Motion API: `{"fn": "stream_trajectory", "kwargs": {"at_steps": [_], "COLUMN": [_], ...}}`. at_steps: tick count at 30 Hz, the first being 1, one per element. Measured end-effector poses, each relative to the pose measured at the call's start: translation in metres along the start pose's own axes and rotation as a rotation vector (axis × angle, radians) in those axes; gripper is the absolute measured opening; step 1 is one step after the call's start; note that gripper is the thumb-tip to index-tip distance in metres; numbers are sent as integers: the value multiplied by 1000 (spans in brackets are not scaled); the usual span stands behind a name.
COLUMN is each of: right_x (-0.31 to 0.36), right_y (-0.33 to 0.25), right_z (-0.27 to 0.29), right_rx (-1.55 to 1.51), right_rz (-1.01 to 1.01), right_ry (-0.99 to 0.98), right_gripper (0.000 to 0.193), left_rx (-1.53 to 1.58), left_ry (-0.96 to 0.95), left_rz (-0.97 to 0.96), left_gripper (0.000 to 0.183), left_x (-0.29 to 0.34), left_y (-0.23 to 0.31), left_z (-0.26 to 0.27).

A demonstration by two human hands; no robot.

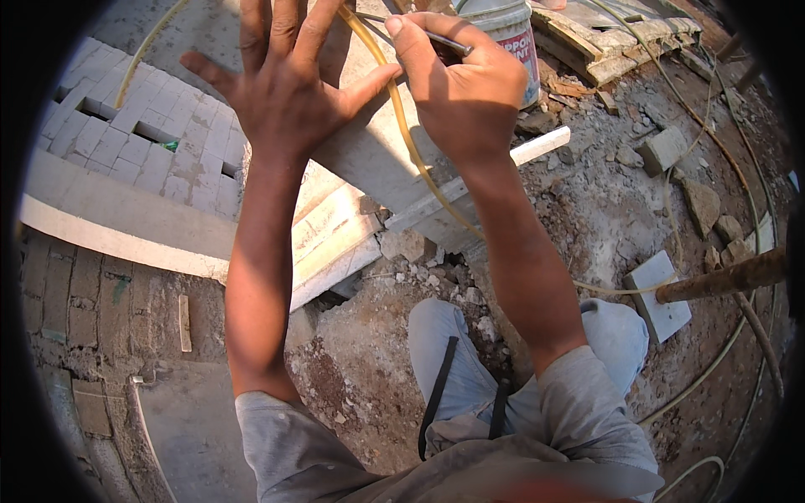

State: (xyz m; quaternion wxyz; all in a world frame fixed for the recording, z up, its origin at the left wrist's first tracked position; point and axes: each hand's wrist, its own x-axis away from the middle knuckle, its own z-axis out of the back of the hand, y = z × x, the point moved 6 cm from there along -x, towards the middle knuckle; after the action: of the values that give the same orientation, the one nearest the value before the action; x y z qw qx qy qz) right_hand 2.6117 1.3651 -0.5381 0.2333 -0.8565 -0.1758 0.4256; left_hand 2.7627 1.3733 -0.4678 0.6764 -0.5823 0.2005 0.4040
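Observation:
My left hand (pixel 289 96) is spread wide over a pale slab (pixel 360 155) at the top of the view, its fingertips cut off by the frame edge. Its thumb reaches across to a yellowish clear hose (pixel 402 126), which runs down between my hands and passes behind my right forearm. Beside it my right hand (pixel 470 88) is closed, with a thin dark rod-like tool (pixel 449 42) in its fingers. The tool's exact kind and its far end are hard to make out. A white paint bucket (pixel 521 46) stands just past my right hand.
Pale blocks (pixel 126 126) with several slots lie at the left, above a brick wall (pixel 80 293). Rubble, loose stones (pixel 703 205) and a white block (pixel 658 293) cover ground at the right. A pole (pixel 725 275) juts in there, among trailing hoses. My bent knees are below.

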Motion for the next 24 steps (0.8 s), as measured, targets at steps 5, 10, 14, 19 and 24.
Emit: {"fn": "stream_trajectory", "kwargs": {"at_steps": [5,10,14,19,24], "right_x": [-1,-1,1,0,-8], "right_y": [-4,-3,-2,-3,-15], "right_z": [1,-2,-3,-4,-4], "right_rx": [39,44,69,31,111], "right_rz": [0,71,101,79,236], "right_ry": [-2,2,13,14,-22], "right_gripper": [16,17,18,19,8], "left_rx": [-1,-40,7,26,6], "left_ry": [8,40,66,42,63], "left_rz": [2,-27,-24,-12,-18], "left_gripper": [90,89,88,87,88], "left_x": [-1,0,0,-1,-1], "left_y": [2,-2,0,-1,-1], "left_z": [0,1,0,3,2]}}
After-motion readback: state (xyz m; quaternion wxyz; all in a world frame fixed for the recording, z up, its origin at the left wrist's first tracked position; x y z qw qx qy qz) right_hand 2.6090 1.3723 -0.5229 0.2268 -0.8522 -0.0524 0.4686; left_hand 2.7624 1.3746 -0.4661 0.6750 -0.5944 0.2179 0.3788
